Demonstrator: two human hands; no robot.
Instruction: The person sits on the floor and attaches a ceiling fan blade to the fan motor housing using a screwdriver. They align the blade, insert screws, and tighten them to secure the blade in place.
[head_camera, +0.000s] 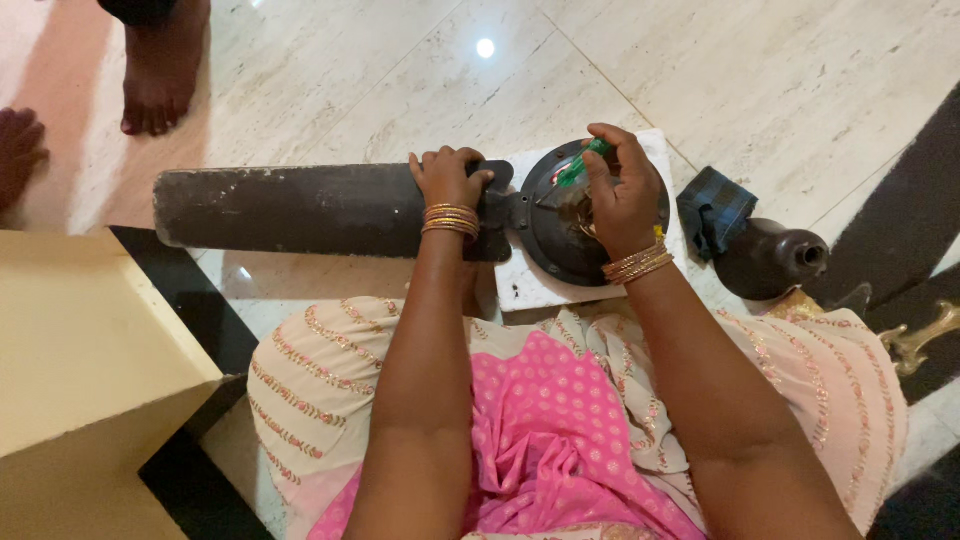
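**Hands at work on a ceiling fan laid on the floor**

Dust dulls the long dark fan blade (300, 210) that lies flat on the pale marble floor (400, 70), stretching from the person's lap out toward the left. The left hand (447, 176) is closed over the blade's inner end, pressing it down where a bracket joins it to the round dark motor housing (545, 235). That housing rests on a white slab (520, 285) just in front of the knees. The right hand (622, 190) is pinched around a green-handled tool (580, 165), its tip angled into the housing's face; I cannot make out what the tip touches.

A folded blue checked cloth (715, 210) and a dark domed cover (768, 258) sit near the slab's right edge, touching each other. Someone else's bare feet (160, 70) stand near the blade's far end.

My worry: the tool looks steeply tilted, so it could skid off and jab the steadying fingers. The housing sits on the slab's right part, near the edge, and a hard push might tip it off.
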